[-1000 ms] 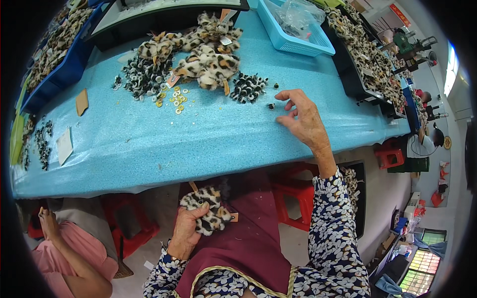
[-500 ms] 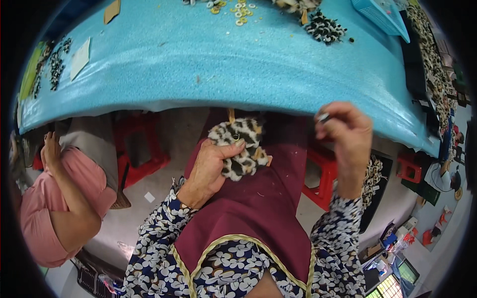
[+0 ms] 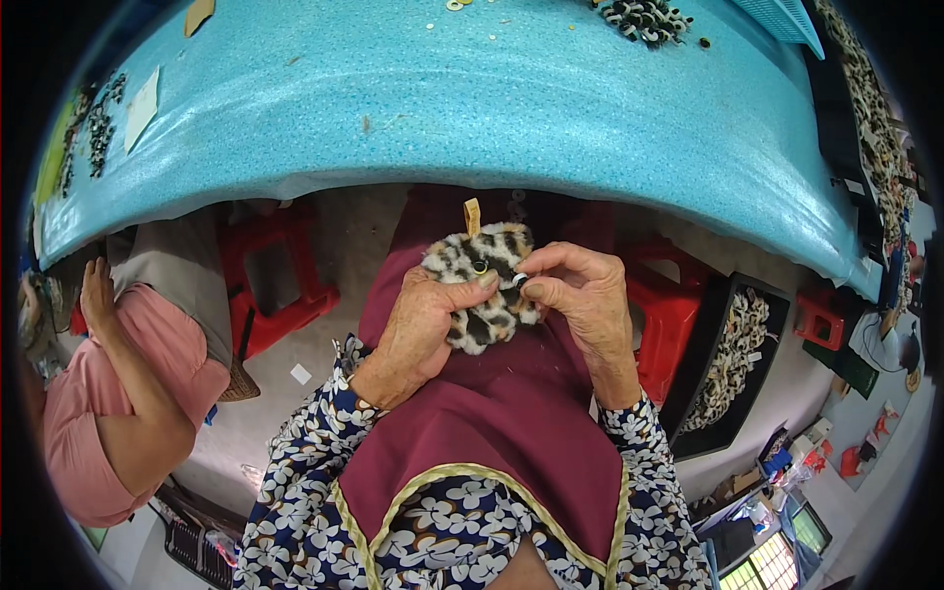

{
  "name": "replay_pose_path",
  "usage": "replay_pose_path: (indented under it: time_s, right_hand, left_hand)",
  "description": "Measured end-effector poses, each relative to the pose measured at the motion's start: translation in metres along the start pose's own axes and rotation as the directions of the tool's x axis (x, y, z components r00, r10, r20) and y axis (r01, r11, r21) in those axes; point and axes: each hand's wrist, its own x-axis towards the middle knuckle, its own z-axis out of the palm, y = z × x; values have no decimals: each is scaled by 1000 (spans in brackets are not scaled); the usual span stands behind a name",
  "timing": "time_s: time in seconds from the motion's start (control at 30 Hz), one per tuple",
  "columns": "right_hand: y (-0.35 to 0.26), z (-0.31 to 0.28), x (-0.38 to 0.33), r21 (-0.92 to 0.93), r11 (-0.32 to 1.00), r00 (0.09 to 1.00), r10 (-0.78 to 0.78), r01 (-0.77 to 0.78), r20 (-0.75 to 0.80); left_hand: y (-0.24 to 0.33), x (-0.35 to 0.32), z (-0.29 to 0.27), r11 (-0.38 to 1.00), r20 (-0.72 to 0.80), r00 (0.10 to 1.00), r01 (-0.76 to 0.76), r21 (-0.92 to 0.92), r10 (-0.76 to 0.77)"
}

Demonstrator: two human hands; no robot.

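A small furry plush piece [image 3: 474, 320] with white, black and tan spots lies over my lap, a tan ribbon loop [image 3: 473, 216] sticking up from its top edge. My left hand [image 3: 418, 320] grips it from the left, thumb pressed on its front. Just above that thumb sits one round eye [image 3: 480, 266] with a yellowish rim. My right hand [image 3: 582, 300] pinches a small white-and-black plastic piece [image 3: 519, 280] between thumb and forefinger, against the right side of the plush. Whether that piece is fixed in the fur I cannot tell.
Ahead, a table with a blue covering [image 3: 442, 118] holds a heap of black and white pieces [image 3: 647, 22]. A black crate [image 3: 728, 374] of spotted plush stands at right, beside a red stool [image 3: 664, 315]. A person in pink [image 3: 138, 393] sits at left.
My right hand has come in from the right, bringing the small piece to the plush. The plush stays in my left hand. The view has tilted down a little.
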Motion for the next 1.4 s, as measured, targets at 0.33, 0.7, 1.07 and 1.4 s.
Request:
replay_pose_path:
  time_s: [0.33,0.7,1.07,1.4]
  right_hand:
    - [0,-5,3,-59,993,990,103,-98,94]
    - [35,4,-22,153,924,933,331,-351,143]
    - [33,-10,-14,92,986,933,99,-138,345]
    - [21,22,-50,161,987,972,-65,29,225]
  left_hand:
    - [-12,-2,-12,668,166,894,-425,611,417]
    - [-32,-14,-30,769,130,972,-235,595,197]
    - [-20,-27,-27,606,374,925,-336,721,68]
    - [-12,-35,-39,375,563,692,-720,583,452]
